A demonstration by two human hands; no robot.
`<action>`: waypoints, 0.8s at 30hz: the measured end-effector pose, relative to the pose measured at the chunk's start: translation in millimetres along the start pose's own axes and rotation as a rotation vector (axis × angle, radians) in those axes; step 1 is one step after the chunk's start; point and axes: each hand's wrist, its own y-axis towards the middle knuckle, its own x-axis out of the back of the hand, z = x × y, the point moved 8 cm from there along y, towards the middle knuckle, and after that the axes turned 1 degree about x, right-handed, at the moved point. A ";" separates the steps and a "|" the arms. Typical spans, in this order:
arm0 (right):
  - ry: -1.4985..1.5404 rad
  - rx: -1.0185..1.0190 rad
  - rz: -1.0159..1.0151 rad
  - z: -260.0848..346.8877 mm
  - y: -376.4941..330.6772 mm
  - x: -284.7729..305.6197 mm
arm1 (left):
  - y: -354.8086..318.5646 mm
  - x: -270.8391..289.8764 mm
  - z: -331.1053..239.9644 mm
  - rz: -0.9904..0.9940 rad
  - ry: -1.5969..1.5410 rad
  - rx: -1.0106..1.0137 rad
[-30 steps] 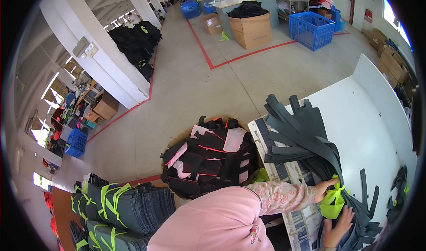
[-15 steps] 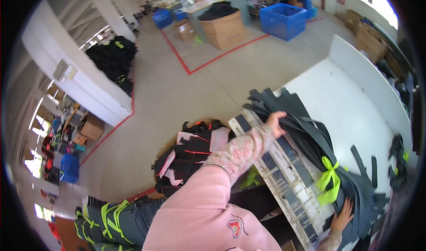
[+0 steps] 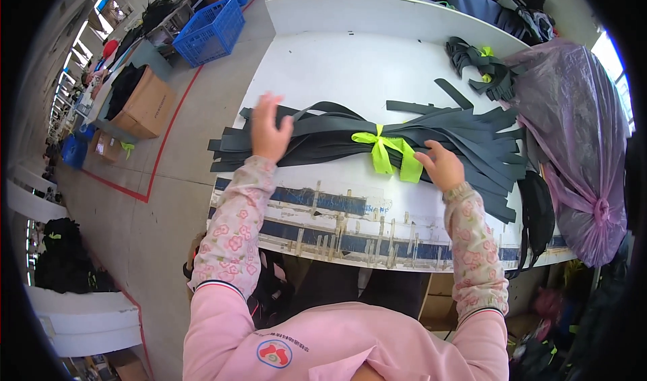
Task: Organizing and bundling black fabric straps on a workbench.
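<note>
A bundle of long dark grey fabric strips (image 3: 323, 138) lies crosswise on the white table (image 3: 337, 64), its ends fanned out on both sides. A neon yellow-green ribbon (image 3: 381, 153) is tied in a bow round its middle. My left hand (image 3: 271, 130) is over the bundle's left part, open, fingers pointing away from me and slightly blurred. Close to the ribbon's right tail is my right hand (image 3: 443, 166), thumb and fingers apart, with nothing visibly held. Whether either hand touches the strips is hard to tell. Two loose strips (image 3: 453, 94) lie just behind the bundle.
A smaller tied strip bundle (image 3: 482, 67) lies at the table's back right, beside a knotted purple plastic bag (image 3: 566, 125). A raised white board (image 3: 391, 18) edges the back. Worn tape (image 3: 323, 232) lines the front edge. Beyond the left side stand a blue crate (image 3: 210, 32) and a cardboard box (image 3: 145, 101).
My view has swung right, so the table now lies straight ahead. The bundle now lies crosswise before me. My left hand has come off its far end; my right hand is now near the ribbon.
</note>
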 end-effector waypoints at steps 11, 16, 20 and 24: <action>0.390 0.249 -0.677 -5.7 -2.9 58.8 | -55.8 -174.8 -86.0 0.898 0.173 -0.126; 0.770 0.148 -0.927 -78.9 -29.4 185.1 | -74.5 -176.5 -104.2 0.805 0.095 -0.091; 0.303 0.478 -0.898 52.4 -83.8 214.5 | -83.3 -179.6 -105.7 0.773 0.114 -0.015; 0.203 0.775 -0.737 127.5 -98.3 212.3 | -82.9 -172.0 -95.1 0.779 0.169 0.042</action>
